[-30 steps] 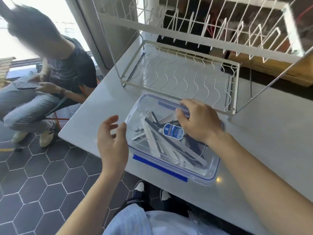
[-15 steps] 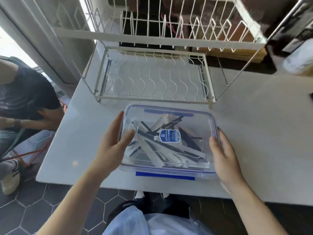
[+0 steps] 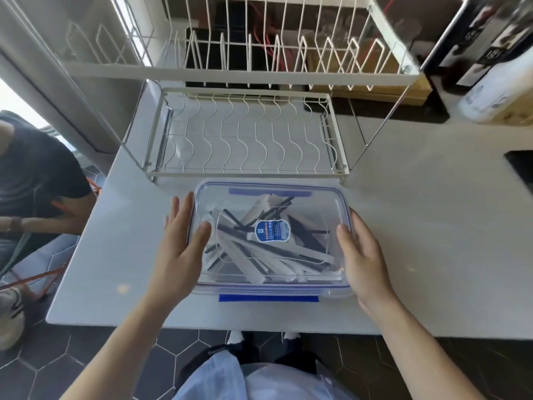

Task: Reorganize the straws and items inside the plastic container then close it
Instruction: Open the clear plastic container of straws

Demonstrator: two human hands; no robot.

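Note:
A clear plastic container (image 3: 326, 290) with blue latches sits near the table's front edge, its transparent lid (image 3: 317, 203) with a blue oval label (image 3: 272, 231) lying on top. Inside lie several paper-wrapped and black straws (image 3: 259, 252) in a jumbled heap. My left hand (image 3: 181, 241) rests against the container's left side, thumb on the lid, fingers spread. My right hand (image 3: 362, 255) presses flat against the right side. The front blue latch (image 3: 268, 298) sticks out flat.
A white wire dish rack (image 3: 245, 134) stands just behind the container. A seated person (image 3: 34, 180) is at the left beside the table. A white bottle (image 3: 493, 99) and dark boxes stand at the back right. The white table (image 3: 432, 226) extends right.
My right hand left the top of the lid and came to the container's right side; my left hand closed in on the left side. The container now sits square to me.

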